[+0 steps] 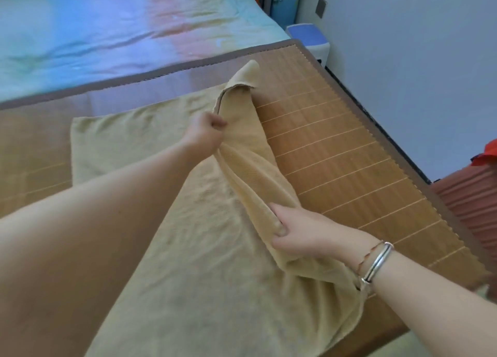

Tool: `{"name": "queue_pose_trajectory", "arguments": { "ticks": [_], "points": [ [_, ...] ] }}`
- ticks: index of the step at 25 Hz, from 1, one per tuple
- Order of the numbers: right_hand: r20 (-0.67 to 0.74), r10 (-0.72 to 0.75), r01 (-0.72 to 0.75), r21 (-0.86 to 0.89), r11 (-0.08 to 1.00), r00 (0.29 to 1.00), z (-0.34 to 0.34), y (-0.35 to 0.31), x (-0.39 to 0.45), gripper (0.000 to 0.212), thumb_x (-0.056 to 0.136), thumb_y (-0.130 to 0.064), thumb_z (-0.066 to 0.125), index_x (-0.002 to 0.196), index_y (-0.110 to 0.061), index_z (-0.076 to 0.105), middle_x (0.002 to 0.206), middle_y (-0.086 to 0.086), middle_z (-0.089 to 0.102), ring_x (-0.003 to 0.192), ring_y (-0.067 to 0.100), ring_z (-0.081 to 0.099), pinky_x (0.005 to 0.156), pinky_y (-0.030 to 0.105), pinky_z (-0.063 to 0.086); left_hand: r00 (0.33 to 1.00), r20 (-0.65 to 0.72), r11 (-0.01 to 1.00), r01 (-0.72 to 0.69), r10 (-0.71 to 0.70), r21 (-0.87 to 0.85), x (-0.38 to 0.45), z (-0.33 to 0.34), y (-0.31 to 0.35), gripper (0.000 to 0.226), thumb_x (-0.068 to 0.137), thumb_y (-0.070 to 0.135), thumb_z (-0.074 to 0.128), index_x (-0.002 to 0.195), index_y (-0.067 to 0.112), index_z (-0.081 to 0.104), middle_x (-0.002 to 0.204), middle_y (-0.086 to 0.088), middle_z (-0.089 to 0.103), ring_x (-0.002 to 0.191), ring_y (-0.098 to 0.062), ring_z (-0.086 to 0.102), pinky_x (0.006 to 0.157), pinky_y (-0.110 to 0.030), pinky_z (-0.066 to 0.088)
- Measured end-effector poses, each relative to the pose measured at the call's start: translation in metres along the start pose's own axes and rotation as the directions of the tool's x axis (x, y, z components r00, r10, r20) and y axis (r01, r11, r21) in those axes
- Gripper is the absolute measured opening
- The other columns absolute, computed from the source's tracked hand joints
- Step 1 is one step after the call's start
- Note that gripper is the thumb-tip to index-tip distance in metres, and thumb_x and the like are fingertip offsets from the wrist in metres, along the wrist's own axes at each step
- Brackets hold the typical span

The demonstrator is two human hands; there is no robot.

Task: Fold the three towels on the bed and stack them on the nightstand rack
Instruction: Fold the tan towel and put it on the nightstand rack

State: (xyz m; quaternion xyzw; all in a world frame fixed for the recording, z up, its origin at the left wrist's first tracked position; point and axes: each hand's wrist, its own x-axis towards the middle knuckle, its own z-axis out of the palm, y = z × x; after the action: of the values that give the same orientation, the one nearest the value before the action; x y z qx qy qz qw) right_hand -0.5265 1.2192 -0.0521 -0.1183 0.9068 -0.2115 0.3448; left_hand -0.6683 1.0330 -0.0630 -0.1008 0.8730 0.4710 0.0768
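One beige terry towel (204, 249) lies spread on the woven bamboo mat (349, 152) covering the bed, its right edge lifted. The left hand (207, 133) pinches that edge farther away; the right hand (298, 230), two bracelets (376, 262) on its wrist, grips it nearer. One white-and-blue bin (309, 39) stands beside the bed.
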Motion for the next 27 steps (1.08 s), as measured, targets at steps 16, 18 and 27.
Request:
{"name": "queue_pose_trajectory", "arguments": {
  "ticks": [16,18,27],
  "points": [
    [0.197,-0.177,0.166,0.070,0.984,0.964,0.219,-0.197,0.023,0.082,0.085,-0.020,0.047,0.147,-0.046,-0.001,0.072,-0.001,0.049,0.061,0.017,0.049,0.051,0.028,0.035,0.972,0.113,0.977,0.199,-0.207,0.079,-0.089,-0.167,-0.235,0.076,0.083,-0.007,0.047,0.148,0.030,0.034,0.151,-0.004,0.032,0.118,-0.026,0.055,0.073,-0.024,0.049],
    [0.223,-0.157,0.150,0.050,0.987,0.962,0.224,-0.199,0.020,0.086,0.085,-0.019,0.048,0.147,-0.046,-0.004,0.077,0.000,0.051,0.061,0.016,0.048,0.050,0.027,0.034,0.971,0.121,0.978,0.202,-0.207,0.057,-0.090,-0.165,-0.246,0.076,0.083,-0.008,0.046,0.148,0.030,0.032,0.152,-0.005,0.031,0.115,-0.024,0.056,0.065,-0.021,0.048],
    [0.205,-0.082,0.132,-0.243,0.961,0.975,0.264,-0.205,-0.008,0.102,0.078,-0.012,0.060,0.151,-0.026,-0.009,0.145,0.005,0.032,0.116,0.029,0.050,0.093,0.043,0.048,0.959,-0.046,0.957,0.273,-0.278,-0.103,-0.156,-0.143,-0.252,0.088,0.079,0.007,0.073,0.148,0.018,0.022,0.146,-0.007,0.034,0.130,-0.023,0.042,0.103,-0.031,0.037]
  ]
}}
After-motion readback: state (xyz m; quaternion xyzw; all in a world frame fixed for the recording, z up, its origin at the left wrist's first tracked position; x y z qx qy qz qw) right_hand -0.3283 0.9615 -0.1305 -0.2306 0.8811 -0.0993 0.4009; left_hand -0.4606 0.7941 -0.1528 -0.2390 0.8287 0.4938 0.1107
